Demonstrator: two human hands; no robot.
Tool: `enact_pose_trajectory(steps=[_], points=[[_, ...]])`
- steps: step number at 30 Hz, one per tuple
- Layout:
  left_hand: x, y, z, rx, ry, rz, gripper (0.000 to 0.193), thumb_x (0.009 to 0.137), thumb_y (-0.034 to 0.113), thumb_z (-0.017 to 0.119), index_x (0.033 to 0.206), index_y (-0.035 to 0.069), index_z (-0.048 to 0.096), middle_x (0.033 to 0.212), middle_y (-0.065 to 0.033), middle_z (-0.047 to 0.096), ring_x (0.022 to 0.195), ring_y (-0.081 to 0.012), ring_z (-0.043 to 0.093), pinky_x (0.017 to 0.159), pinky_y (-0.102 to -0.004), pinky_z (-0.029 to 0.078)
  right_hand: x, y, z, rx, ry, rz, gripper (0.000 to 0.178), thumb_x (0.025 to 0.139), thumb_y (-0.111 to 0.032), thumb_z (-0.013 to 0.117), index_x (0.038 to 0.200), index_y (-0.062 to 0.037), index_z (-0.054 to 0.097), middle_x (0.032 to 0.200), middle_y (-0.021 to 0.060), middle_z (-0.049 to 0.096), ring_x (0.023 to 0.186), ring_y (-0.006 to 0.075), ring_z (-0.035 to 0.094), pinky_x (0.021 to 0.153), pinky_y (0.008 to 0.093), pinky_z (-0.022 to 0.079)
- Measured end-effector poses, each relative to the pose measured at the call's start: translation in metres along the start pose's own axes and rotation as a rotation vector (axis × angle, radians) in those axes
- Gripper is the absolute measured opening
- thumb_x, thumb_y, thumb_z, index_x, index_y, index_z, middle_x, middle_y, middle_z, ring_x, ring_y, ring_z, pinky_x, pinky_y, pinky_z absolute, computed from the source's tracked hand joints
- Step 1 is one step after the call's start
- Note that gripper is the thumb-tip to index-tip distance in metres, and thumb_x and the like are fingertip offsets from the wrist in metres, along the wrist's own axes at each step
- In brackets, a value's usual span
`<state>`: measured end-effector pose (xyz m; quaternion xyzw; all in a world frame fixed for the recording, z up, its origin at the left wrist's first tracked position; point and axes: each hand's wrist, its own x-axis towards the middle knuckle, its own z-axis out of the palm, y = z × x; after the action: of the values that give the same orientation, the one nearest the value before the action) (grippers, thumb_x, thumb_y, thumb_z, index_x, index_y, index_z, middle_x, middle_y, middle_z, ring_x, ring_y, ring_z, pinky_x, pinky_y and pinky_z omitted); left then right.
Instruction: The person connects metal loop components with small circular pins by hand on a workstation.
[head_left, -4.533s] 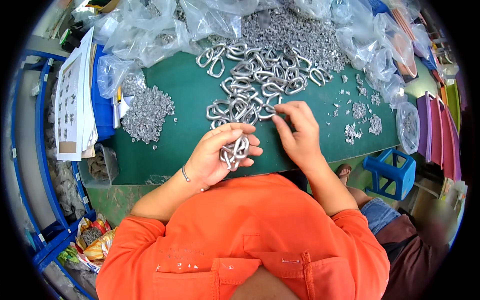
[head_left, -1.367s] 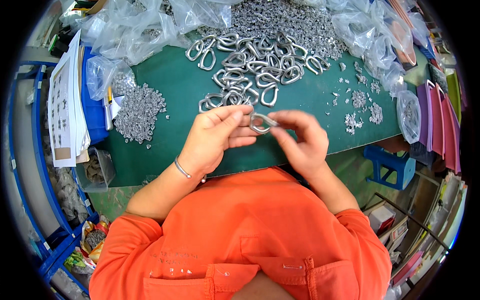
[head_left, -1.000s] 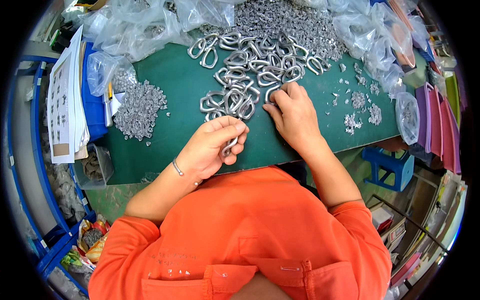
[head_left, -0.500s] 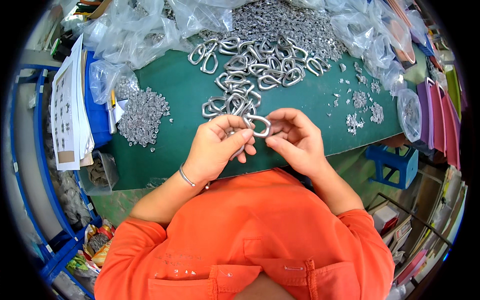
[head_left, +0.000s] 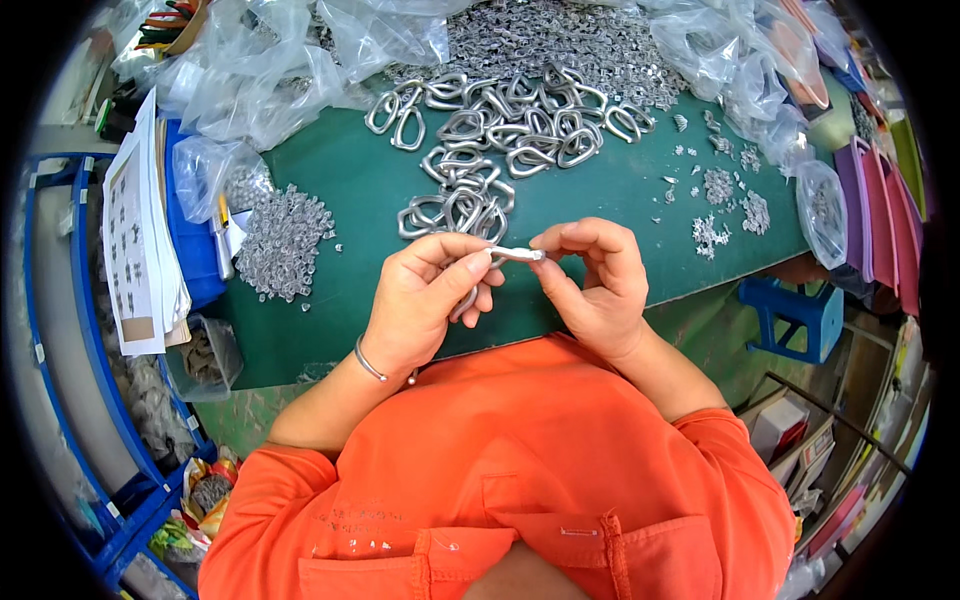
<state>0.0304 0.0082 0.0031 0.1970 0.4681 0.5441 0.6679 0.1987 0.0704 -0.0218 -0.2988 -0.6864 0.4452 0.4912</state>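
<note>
My left hand (head_left: 420, 300) pinches one end of a silver metal link (head_left: 513, 254) between thumb and forefinger. The link is now seen edge-on above the near part of the bench. A second silver link (head_left: 463, 304) is tucked under the curled fingers of the same hand. Thumb and forefinger of my right hand (head_left: 605, 290) close on the link's other end; whether a small part sits between those fingertips is too fine to make out. Just beyond my hands lies a heap of similar silver links (head_left: 535, 130), some joined or overlapping.
The bench top is green (head_left: 350, 170). Small clear pieces form a pile (head_left: 285, 240) at left; a larger bed of small shiny pieces (head_left: 560, 45) spreads at the back among plastic bags (head_left: 250, 80). Little silvery clusters (head_left: 718, 185) lie at right. A blue stool (head_left: 795, 318) stands beyond the bench edge.
The link between my hands has turned from showing its open loop to lying edge-on. My right fingertips have closed on its end. The view has shifted slightly.
</note>
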Motion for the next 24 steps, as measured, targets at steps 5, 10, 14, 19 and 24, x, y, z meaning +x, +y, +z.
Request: enact_pose_trajectory(steps=[5, 10, 14, 19, 24], points=[[0.002, 0.003, -0.002, 0.011, -0.011, 0.012, 0.017, 0.087, 0.015, 0.055, 0.094, -0.001, 0.057, 0.076, -0.0083, 0.061, 0.057, -0.0082, 0.055, 0.044, -0.0178, 0.042, 0.003, -0.003, 0.001, -0.054, -0.009, -0.018, 0.028, 0.069, 0.006, 0.067, 0.093, -0.0016, 0.054, 0.079, 0.0088, 0.061, 0.069, 0.0166, 0.061, 0.061, 0.0254, 0.049], [0.001, 0.004, -0.002, 0.056, 0.022, -0.055, 0.016, 0.088, 0.014, 0.050, 0.094, -0.001, 0.055, 0.076, -0.0099, 0.061, 0.055, -0.0107, 0.054, 0.043, -0.0200, 0.042, 0.021, -0.017, -0.003, -0.211, -0.173, -0.240, 0.022, 0.064, 0.005, 0.069, 0.085, -0.0013, 0.063, 0.076, 0.0122, 0.059, 0.068, 0.0239, 0.059, 0.059, 0.0292, 0.048], [0.003, 0.011, -0.010, 0.158, -0.047, -0.090, 0.016, 0.087, 0.015, 0.053, 0.090, -0.001, 0.057, 0.072, -0.0076, 0.060, 0.054, -0.0091, 0.054, 0.043, -0.0190, 0.040, 0.036, -0.018, -0.011, -0.057, -0.356, 0.047, 0.016, 0.072, 0.001, 0.066, 0.087, -0.0005, 0.063, 0.077, 0.0097, 0.059, 0.067, 0.0190, 0.058, 0.057, 0.0267, 0.046], [0.003, 0.009, -0.009, 0.079, -0.079, -0.126, 0.017, 0.088, 0.014, 0.052, 0.090, -0.001, 0.059, 0.070, -0.0039, 0.056, 0.052, -0.0069, 0.050, 0.042, -0.0177, 0.037, 0.068, -0.025, -0.024, 0.267, -0.506, 0.471, 0.013, 0.080, -0.005, 0.063, 0.091, 0.0011, 0.063, 0.076, 0.0047, 0.059, 0.060, 0.0090, 0.056, 0.053, 0.0209, 0.046], [0.003, 0.016, -0.016, 0.018, -0.011, -0.056, 0.014, 0.087, 0.009, 0.052, 0.087, -0.004, 0.057, 0.068, -0.0066, 0.056, 0.051, -0.0095, 0.048, 0.042, -0.0198, 0.036, 0.173, -0.035, -0.046, 0.178, -0.103, 0.376, 0.013, 0.078, -0.006, 0.064, 0.088, 0.0023, 0.060, 0.065, 0.0040, 0.058, 0.052, 0.0110, 0.054, 0.047, 0.0244, 0.045]])
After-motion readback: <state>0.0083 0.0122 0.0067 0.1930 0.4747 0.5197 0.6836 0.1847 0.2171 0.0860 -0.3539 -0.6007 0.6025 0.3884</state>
